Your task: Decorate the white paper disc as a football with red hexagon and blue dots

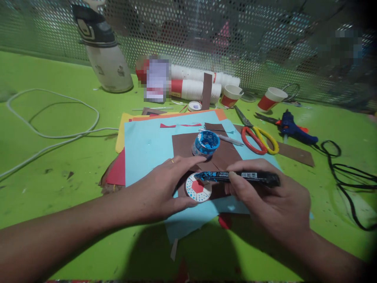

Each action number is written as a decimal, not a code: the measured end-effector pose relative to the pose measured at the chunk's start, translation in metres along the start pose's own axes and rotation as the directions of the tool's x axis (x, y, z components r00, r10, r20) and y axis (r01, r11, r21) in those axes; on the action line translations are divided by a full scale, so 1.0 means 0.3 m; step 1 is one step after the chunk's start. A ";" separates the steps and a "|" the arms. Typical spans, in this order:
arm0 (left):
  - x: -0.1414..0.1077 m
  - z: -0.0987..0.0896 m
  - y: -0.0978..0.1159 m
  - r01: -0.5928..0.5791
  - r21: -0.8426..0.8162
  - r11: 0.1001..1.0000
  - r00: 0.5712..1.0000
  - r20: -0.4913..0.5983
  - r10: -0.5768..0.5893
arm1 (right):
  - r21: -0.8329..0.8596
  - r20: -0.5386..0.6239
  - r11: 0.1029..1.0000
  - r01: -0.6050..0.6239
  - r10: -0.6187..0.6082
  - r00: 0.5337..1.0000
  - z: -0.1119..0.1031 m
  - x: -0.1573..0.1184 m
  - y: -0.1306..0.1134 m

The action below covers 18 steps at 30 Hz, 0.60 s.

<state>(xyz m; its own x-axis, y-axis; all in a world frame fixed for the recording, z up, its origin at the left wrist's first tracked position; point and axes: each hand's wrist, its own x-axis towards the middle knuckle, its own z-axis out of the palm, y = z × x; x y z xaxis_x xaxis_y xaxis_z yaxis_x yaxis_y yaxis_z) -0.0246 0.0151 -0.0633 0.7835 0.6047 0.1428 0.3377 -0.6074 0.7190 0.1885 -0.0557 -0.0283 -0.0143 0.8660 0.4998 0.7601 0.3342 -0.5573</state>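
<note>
My left hand (165,184) steadies a small round white disc (191,193) between thumb and fingers. Blue dots, dark dividing lines and a red hexagon in the middle decorate the disc. A black permanent marker (250,179) lies in the grip of my right hand (273,200), its blue-smeared tip at the upper part of the disc. Just behind the disc stands an open jar of blue paint (206,144), on brown paper (182,145) over light blue sheets (144,145). The underside of the disc is hidden.
Scissors (255,139) and a blue glue gun (297,127) lie to the right, with a black cord. Paper cups (272,98), stacked cups (194,90) and a large flask (110,67) stand along the mesh partition. A white cable (79,135) loops on the left.
</note>
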 end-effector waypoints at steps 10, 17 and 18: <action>0.000 -0.001 0.006 0.016 0.016 1.000 1.000 0.000 -0.016 | 0.022 0.035 1.000 -0.019 0.018 0.999 0.002 -0.002 0.002; 0.000 -0.002 0.001 0.009 0.022 1.000 1.000 0.007 -0.009 | 0.023 0.042 1.000 -0.013 0.012 0.999 0.004 -0.002 0.006; -0.001 -0.002 0.000 0.008 0.025 1.000 1.000 0.010 -0.008 | 0.020 0.042 1.000 -0.011 0.010 0.999 0.005 -0.001 0.006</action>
<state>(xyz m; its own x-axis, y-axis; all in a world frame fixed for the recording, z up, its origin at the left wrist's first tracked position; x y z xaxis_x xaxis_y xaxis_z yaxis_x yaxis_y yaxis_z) -0.0250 0.0152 -0.0630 0.7860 0.6044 0.1300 0.3567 -0.6152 0.7031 0.1891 -0.0549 -0.0305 -0.0341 0.8843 0.4657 0.7471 0.3321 -0.5758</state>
